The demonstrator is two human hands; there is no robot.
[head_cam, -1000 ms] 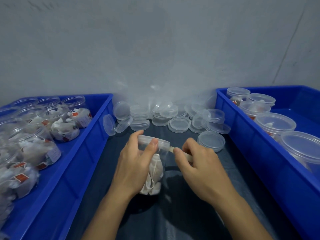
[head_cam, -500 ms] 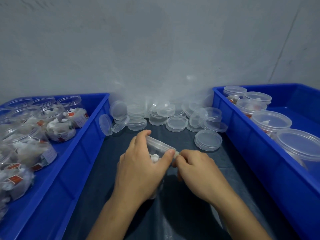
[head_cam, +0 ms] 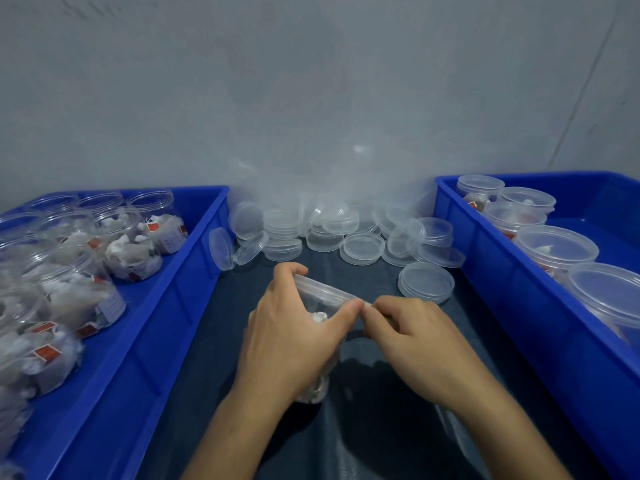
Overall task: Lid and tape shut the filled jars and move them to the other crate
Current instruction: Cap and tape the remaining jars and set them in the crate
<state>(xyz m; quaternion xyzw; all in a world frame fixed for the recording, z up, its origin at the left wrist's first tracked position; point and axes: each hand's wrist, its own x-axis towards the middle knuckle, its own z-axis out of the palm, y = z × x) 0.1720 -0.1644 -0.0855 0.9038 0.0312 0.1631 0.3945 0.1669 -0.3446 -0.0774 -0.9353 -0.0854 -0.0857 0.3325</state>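
**Lidded jar held between both hands at mid-table**

A clear jar (head_cam: 320, 306), capped with a clear lid (head_cam: 323, 289), is gripped by the left hand (head_cam: 294, 337), whose fingers are curled over the far rim while the thumb is pressed along the near edge of the lid. The jar is tilted, its top leaning away to the right, and white sachets can be seen inside through the wall. It is held over the dark table cover (head_cam: 221, 341), between the two crates.

The right hand (head_cam: 412, 337) is brought up against the lid's right edge, its thumb and forefinger closed in a pinch just beside the left thumb. What is pinched there is too small and pale to be made out with certainty; a thin strip of tape (head_cam: 367, 304) seems to be drawn across the lid's rim.

On the left, a blue crate (head_cam: 194, 268) is filled with open jars (head_cam: 131, 251) of sachets carrying red tags. On the right, a second blue crate (head_cam: 491, 289) is occupied by lidded jars (head_cam: 554, 242) set in a row along its near wall. A heap of loose lids (head_cam: 362, 247) is spread along the back of the table against the grey wall, some stacked, some tipped on edge, and a short stack (head_cam: 426, 282) lies apart, near the right crate.
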